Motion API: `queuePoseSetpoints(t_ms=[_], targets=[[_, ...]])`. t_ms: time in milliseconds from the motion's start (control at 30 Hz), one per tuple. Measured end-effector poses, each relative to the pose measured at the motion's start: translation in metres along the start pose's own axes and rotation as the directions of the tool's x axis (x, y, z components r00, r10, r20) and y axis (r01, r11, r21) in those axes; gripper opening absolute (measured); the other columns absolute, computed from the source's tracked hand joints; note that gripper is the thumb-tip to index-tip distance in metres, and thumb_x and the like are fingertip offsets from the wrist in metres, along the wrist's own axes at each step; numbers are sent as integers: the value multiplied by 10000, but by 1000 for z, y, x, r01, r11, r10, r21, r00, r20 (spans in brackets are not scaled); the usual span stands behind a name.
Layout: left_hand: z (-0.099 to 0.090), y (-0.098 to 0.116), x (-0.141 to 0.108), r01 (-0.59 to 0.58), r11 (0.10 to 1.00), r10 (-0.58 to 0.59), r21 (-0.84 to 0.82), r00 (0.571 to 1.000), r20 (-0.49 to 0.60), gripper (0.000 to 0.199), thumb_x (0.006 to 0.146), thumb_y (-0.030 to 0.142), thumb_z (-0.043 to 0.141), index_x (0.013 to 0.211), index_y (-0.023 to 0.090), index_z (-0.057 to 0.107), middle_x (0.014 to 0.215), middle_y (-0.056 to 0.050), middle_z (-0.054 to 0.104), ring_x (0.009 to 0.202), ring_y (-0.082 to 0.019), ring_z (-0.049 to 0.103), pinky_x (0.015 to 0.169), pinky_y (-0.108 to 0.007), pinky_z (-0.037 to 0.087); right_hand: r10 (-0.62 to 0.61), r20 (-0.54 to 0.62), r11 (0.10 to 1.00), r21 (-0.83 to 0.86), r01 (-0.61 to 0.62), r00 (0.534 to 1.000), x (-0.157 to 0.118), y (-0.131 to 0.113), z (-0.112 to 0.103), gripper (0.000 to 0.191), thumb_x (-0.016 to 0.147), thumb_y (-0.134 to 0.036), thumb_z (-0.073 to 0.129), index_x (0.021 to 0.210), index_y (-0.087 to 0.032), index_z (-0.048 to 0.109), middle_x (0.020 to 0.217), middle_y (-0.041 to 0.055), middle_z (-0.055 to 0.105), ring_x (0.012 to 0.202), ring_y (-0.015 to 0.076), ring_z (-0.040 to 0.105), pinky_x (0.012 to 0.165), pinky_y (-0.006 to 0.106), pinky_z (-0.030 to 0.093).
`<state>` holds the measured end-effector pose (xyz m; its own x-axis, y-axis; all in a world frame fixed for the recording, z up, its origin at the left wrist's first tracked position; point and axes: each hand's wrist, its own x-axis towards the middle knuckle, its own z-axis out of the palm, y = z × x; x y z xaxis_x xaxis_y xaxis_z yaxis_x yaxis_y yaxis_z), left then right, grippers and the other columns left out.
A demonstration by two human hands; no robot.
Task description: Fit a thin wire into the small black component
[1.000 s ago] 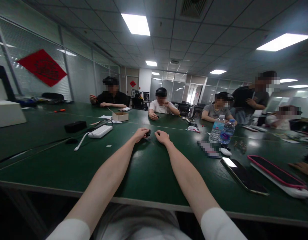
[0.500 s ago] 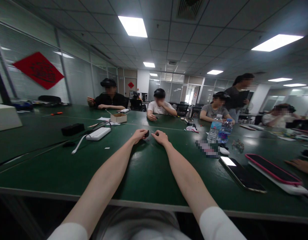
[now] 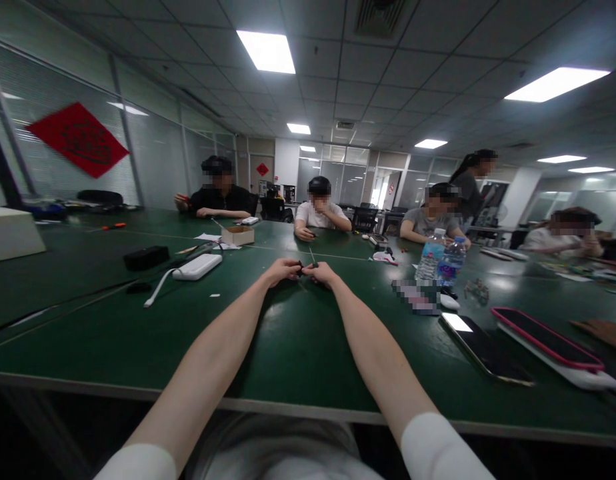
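Over the middle of the green table (image 3: 298,347), my left hand (image 3: 282,271) is closed around a small black part (image 3: 300,269), too small and covered to name further. Close against it on the right, my right hand (image 3: 322,274) is pinched on a slim screwdriver (image 3: 311,255). Its thin shaft points up and away from me, and its dark handle is mostly hidden by the fingers. The fingertips of both hands meet, or nearly meet, at the black part.
Left of my arms lie a white power strip (image 3: 197,267), a black case (image 3: 146,257) and an open cardboard box (image 3: 238,235). To the right are two water bottles (image 3: 431,257), a phone (image 3: 488,350) and a red-edged phone (image 3: 548,339). Several people sit around the table.
My right hand has moved left to meet the left hand at the black part. The screwdriver shaft, which pointed left, now points up and away. The standing person at the back has shifted.
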<state>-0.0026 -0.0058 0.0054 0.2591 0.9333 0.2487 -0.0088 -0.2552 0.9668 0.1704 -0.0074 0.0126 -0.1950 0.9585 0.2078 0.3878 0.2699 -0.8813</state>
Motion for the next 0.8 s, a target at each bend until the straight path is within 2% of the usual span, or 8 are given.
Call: queuePoseSetpoints(t_ms=[233, 467, 800], targets=[[0, 1, 1, 29, 999, -29, 19, 1000, -11, 274, 680, 240, 698, 912, 101, 653, 792, -89, 672, 631, -123, 617, 615, -244, 508, 19, -6, 990, 138, -18, 1000, 1, 3, -1, 188, 758, -279, 642, 843, -117, 599, 575, -4, 565, 376, 41, 400, 342, 148, 330], [-2, -3, 3, 28, 999, -27, 17, 999, -37, 375, 651, 233, 728, 987, 103, 625, 847, -102, 673, 663, -139, 634, 639, -255, 517, 23, -1, 981, 193, -22, 1000, -3, 2, -3, 225, 705, -262, 696, 853, -121, 602, 661, 21, 623, 388, 38, 413, 336, 145, 337], [-1, -1, 0, 25, 1000, -25, 10, 999, -38, 429, 646, 238, 736, 1029, 93, 609, 863, -110, 677, 677, -150, 639, 651, -269, 523, -2, 25, 975, 224, -3, 1000, -1, 6, -4, 280, 664, -277, 736, 846, -106, 610, 650, 34, 632, 384, 40, 431, 329, 141, 338]])
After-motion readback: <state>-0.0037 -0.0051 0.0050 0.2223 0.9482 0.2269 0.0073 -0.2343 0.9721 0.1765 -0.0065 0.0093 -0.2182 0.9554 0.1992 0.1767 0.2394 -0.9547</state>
